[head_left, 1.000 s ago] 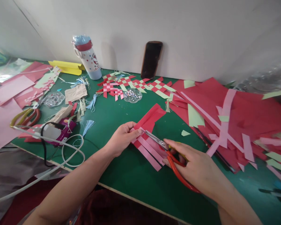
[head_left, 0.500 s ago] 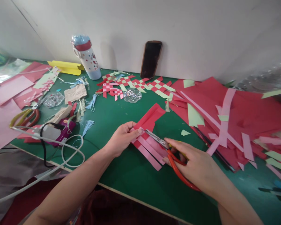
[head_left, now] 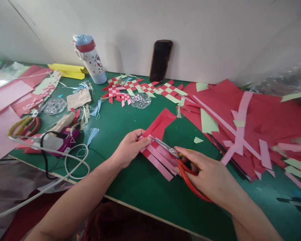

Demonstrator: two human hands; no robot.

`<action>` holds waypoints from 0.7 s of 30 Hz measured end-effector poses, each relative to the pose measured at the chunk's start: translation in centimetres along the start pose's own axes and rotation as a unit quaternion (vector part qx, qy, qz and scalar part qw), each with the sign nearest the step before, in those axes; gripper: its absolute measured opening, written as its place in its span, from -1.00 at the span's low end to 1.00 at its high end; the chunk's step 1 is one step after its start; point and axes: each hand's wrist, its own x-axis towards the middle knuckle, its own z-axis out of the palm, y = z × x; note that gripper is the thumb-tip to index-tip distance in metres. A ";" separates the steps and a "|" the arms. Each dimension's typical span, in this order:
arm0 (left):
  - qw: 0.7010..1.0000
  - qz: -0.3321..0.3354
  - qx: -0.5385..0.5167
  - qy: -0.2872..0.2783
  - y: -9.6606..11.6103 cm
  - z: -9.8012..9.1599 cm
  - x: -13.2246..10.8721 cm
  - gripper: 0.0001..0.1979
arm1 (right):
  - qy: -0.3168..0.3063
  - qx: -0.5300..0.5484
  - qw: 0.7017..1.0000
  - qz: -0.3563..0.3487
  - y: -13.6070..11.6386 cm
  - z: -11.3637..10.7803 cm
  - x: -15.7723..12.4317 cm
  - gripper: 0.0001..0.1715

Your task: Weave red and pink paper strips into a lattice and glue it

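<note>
Scissors [head_left: 175, 154] are gripped by the right hand [head_left: 203, 167], blades aimed up-left along red-and-pink paper [head_left: 162, 153], which is pinched at its left edge by the left hand [head_left: 132, 147]; its strips slant toward the right hand. Beyond, small round pieces [head_left: 140, 99] are held in a clear dish [head_left: 141, 106].

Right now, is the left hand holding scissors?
No, the left hand pinches the red and pink paper, while the right hand holds scissors.
</note>
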 end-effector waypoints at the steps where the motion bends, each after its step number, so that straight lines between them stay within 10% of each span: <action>1: 1.000 -0.001 -0.006 -0.001 0.0 0.0 0.0 -0.72 | 0.000 0.003 1.000 -0.002 0.0 0.0 0.0 -0.50; 21: 0.998 -0.016 -0.062 -0.014 0.6 0.3 -0.2 -0.70 | -0.029 0.061 0.997 0.027 -0.2 -0.3 0.2 -0.49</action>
